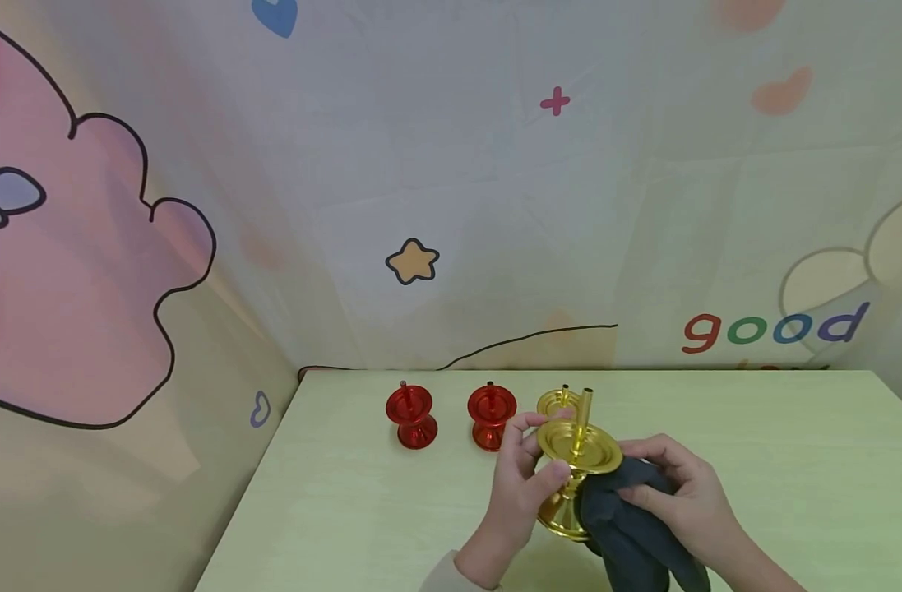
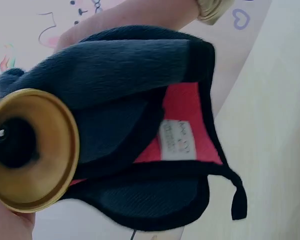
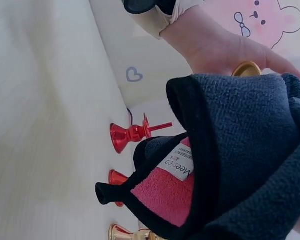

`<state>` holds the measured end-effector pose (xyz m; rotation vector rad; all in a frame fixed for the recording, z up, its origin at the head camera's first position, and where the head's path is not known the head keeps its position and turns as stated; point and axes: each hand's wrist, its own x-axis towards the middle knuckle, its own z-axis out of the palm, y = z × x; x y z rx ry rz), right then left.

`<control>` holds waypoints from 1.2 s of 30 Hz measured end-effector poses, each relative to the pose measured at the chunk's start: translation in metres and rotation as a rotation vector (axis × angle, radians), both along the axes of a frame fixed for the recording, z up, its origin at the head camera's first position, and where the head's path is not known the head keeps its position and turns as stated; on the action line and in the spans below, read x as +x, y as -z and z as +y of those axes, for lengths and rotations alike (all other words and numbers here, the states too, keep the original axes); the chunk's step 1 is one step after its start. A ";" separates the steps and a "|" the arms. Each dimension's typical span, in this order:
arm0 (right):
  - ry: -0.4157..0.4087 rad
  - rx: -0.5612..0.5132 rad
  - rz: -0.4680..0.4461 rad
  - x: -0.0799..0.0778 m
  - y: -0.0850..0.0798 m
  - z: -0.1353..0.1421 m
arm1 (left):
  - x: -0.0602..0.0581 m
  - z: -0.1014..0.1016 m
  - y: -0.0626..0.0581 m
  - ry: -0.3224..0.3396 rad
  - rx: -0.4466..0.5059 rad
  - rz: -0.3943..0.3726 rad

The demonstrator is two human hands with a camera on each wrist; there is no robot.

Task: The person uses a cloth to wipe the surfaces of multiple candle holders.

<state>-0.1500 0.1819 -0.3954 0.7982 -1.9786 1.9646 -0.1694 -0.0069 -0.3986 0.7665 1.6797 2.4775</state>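
My left hand (image 1: 520,489) grips a shiny gold candle holder (image 1: 580,448) by its stem and dish, lifted over the table and tilted. Its round base (image 2: 50,165) faces the left wrist camera, showing a dark hollow centre. In my right hand (image 1: 687,485) is a bunched dark blue-grey cloth (image 1: 628,518), pinched between thumb and fingers and pressed to the holder's side beneath the dish. From the right wrist, the cloth (image 3: 250,140) shows black edging, a pink underside, a white label and a hanging loop; it covers most of the holder there.
Two red candle holders (image 1: 417,423) (image 1: 489,423) stand toward the back of the pale table (image 1: 332,510). Another gold candle holder (image 1: 552,401) stands to their right, partly hidden behind the held one. A printed cloth backdrop (image 1: 495,205) hangs behind the table's far edge.
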 end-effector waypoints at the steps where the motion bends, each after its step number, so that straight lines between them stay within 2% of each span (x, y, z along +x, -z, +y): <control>1: 0.009 0.001 0.018 0.000 0.001 0.000 | -0.001 -0.001 0.000 -0.003 -0.019 -0.006; 5: 0.030 0.010 0.059 0.001 0.002 0.002 | -0.005 -0.007 0.003 0.044 -0.065 0.002; 10: -0.075 -0.045 0.034 -0.003 0.004 0.007 | -0.009 -0.011 0.004 0.191 -0.048 0.073; 13: -0.114 -0.080 0.029 -0.005 0.004 0.010 | -0.011 -0.013 0.002 0.211 -0.097 0.070; 16: -0.089 -0.082 0.027 -0.005 0.004 0.010 | -0.012 -0.014 -0.001 0.162 -0.129 0.001; 20: 0.001 -0.053 0.011 -0.003 0.003 0.010 | -0.010 -0.014 -0.006 0.022 -0.112 -0.103; 22: 0.065 -0.019 0.019 -0.002 0.003 0.009 | -0.007 -0.013 -0.007 -0.044 -0.135 -0.115; 25: 0.159 0.058 0.052 -0.001 0.003 0.006 | -0.001 -0.011 -0.008 -0.100 -0.221 -0.045; 27: 0.217 0.119 0.082 -0.001 0.004 0.004 | 0.002 -0.009 -0.008 -0.132 -0.282 0.045; 29: 0.253 0.163 0.106 0.000 0.005 0.002 | 0.004 -0.006 -0.007 -0.176 -0.338 0.132; 31: 0.274 0.190 0.120 0.000 0.005 0.001 | 0.005 -0.003 -0.006 -0.226 -0.362 0.173; 34: 0.275 0.200 0.120 0.001 0.005 0.001 | 0.004 -0.001 -0.005 -0.252 -0.338 0.166; 36: 0.226 0.163 0.106 0.001 0.004 0.002 | 0.001 -0.003 -0.004 -0.203 -0.284 0.128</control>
